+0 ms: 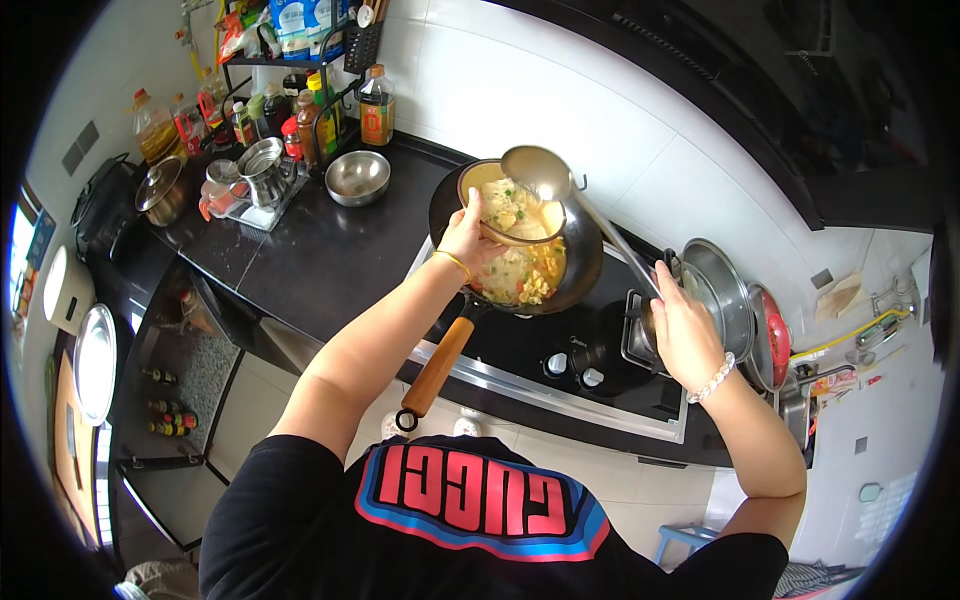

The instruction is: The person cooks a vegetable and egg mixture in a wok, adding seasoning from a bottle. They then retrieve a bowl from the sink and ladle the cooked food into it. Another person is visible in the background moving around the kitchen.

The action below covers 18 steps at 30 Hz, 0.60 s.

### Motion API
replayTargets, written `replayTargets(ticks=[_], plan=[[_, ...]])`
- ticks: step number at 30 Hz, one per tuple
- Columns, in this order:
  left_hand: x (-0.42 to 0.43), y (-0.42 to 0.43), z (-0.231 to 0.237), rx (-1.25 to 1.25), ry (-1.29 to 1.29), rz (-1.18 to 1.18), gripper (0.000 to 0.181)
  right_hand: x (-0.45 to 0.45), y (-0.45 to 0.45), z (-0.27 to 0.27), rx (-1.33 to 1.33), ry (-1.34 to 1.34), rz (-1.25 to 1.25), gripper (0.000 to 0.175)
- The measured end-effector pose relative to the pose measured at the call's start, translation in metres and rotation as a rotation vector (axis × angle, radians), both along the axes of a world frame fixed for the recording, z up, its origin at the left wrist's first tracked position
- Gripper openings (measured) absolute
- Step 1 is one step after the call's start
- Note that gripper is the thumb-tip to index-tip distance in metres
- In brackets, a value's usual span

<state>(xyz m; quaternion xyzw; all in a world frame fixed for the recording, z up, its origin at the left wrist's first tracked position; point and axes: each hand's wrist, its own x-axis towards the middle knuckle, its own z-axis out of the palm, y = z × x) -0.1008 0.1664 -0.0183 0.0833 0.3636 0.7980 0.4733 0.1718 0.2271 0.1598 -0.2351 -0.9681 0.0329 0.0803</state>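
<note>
My left hand [472,240] holds a bowl [553,231] by its side, tilted over the wok [589,255]. Noodles with green bits [510,210] lie in the bowl. My right hand [679,319] grips the long handle of a metal ladle [536,172], whose head is at the bowl's upper rim. Below the bowl, the wok on the stove holds more noodles with egg and red bits in broth [525,277]. Its wooden handle [439,364] points towards me. The bowl hides part of the wok's contents.
An empty steel bowl [358,178] stands on the black counter [300,255], with sauce bottles [300,120] and a lidded pot [161,191] further left. Pans and lids [716,292] lean at the wall on the right. The range hood [735,112] hangs overhead. A cabinet door [169,499] is open at lower left.
</note>
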Motion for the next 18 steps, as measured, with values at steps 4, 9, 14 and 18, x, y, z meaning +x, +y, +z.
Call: replayTargets(ticks=[4,9,14,18], plan=[[-0.004,0.0,-0.006,-0.031,0.021,-0.006,0.073,0.012,0.016,-0.015,-0.083,0.177,-0.021,0.039],[-0.004,-0.01,0.007,-0.046,0.043,-0.029,0.069,0.02,0.042,-0.019,-1.31,0.459,-0.286,0.019],[-0.014,-0.02,0.031,-0.059,0.001,-0.021,0.075,0.027,0.06,-0.046,-1.455,0.466,-0.412,0.007],[-0.026,-0.02,0.036,-0.01,0.093,-0.034,0.077,0.033,0.061,-0.068,-1.672,0.375,-0.439,0.011]])
